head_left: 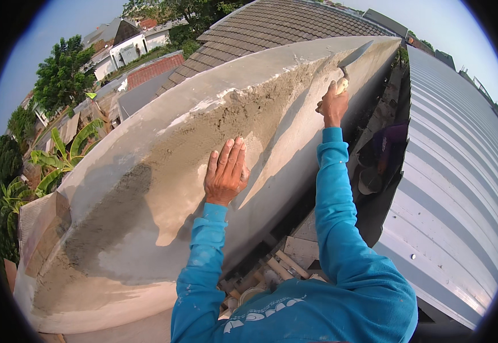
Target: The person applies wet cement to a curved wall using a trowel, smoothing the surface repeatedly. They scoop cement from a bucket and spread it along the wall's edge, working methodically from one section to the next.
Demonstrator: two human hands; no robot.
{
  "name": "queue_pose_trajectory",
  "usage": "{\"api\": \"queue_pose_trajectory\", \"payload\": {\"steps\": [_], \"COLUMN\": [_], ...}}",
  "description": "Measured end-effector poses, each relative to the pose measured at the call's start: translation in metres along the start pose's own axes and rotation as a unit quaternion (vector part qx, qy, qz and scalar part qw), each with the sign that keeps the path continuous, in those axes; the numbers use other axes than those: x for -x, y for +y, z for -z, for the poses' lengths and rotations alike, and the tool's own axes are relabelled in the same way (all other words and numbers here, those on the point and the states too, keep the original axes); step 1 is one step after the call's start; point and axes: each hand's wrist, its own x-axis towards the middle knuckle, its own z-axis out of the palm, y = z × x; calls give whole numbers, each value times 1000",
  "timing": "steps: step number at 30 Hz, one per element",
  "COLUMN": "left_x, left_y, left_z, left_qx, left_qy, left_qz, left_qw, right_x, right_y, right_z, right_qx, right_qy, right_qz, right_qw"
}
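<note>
My right hand (pixel 333 106) is wrapped round the pale handle of a trowel (pixel 356 55). Its long metal blade points up and to the right, close to the top edge of a plastered wall (pixel 203 108). Flat against the wall's face rests my left hand (pixel 226 171), fingers stretched out and holding nothing. A band of rough, darker wet mortar (pixel 249 108) runs along the upper part of the wall, from the far right down toward the near left. Around it the surface is smoother and lighter grey.
A corrugated metal roof (pixel 443 171) lies to my right, with a dark gap between it and the wall. Wooden poles (pixel 280 267) are below, by my body. Beyond the wall are a tiled roof (pixel 277 26), banana plants (pixel 66 148) and a tree (pixel 65 74).
</note>
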Motion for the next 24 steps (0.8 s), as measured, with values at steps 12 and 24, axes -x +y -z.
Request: {"api": "queue_pose_trajectory", "payload": {"steps": [12,24], "left_x": [-5,-4], "left_y": [5,7], "left_z": [1,-2], "left_qx": [25,24], "left_qy": [-5,6], "left_qz": [0,-10], "left_qw": [1000,1000], "right_x": [-3,-9], "right_y": [21,52], "right_z": [-12,-2], "right_qx": [60,69], "right_qy": [-7,-79], "right_qz": [29,-59], "right_qw": [998,993]}}
